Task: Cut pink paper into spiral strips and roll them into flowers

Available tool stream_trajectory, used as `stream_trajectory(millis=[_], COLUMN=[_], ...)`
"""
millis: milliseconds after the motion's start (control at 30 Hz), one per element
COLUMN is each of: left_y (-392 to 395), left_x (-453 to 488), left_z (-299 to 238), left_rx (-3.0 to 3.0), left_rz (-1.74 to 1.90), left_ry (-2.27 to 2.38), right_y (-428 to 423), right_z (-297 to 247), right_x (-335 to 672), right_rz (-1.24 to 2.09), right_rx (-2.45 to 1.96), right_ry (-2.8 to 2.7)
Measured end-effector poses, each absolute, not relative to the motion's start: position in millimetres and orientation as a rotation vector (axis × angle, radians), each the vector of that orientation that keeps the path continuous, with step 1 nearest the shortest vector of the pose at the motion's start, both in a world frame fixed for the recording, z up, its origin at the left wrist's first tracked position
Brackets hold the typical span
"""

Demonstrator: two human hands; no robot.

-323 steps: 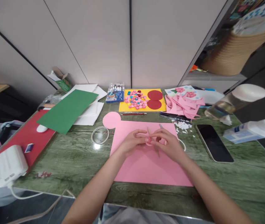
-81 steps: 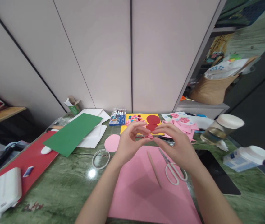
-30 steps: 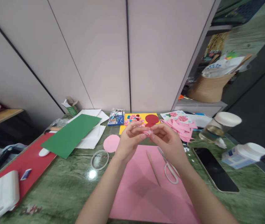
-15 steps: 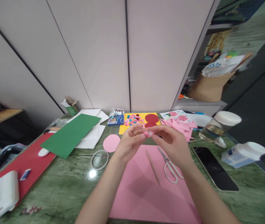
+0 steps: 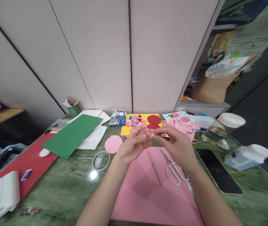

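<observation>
Between my hands, above the pink sheet [image 5: 143, 201], is a small coil of pink paper [image 5: 148, 134] with a white spot at its right side. My left hand [image 5: 134, 142] pinches the coil between thumb and fingers. From the right, my right hand [image 5: 177, 146] has its thumb and fingertips closed at the coil's white side. Below the hands, a pointed wooden stick [image 5: 155, 169] and white-handled scissors [image 5: 172, 169] lie on the pink sheet. Behind the hands, small coloured balls or rolls [image 5: 135, 121] and red paper circles [image 5: 154, 119] rest on a yellow sheet [image 5: 124, 130].
To the left are a pink circle [image 5: 113, 144], a clear tape ring [image 5: 93, 163], a green sheet [image 5: 73, 135] and a red sheet [image 5: 36, 169]. Pink paper strips [image 5: 181, 128], a phone [image 5: 218, 171], a glass jar [image 5: 215, 135] and a white bottle [image 5: 242, 158] stand or lie right.
The right fingertips have shifted slightly right along the coil, and more of its spiral shows. The whole view has moved a little. Both hands stay at the coil.
</observation>
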State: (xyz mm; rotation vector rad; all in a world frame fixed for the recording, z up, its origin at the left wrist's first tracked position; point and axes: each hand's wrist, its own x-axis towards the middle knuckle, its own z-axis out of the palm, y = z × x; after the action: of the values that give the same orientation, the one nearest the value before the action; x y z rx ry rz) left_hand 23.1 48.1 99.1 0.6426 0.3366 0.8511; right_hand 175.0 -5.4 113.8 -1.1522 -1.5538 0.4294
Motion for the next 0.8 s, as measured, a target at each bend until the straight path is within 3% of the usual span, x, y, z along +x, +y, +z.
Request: stream_trajectory(millis=[800], left_y=[44.3], left_x=[23.2], left_z=[101.4], left_rx=[0.586], left_rz=[0.800], left_ry=[0.345], right_y=[-6.5], right_z=[119.4], right_x=[183.5], right_rz=[0.195], right_rx=[-1.191], right_ry=[-1.744])
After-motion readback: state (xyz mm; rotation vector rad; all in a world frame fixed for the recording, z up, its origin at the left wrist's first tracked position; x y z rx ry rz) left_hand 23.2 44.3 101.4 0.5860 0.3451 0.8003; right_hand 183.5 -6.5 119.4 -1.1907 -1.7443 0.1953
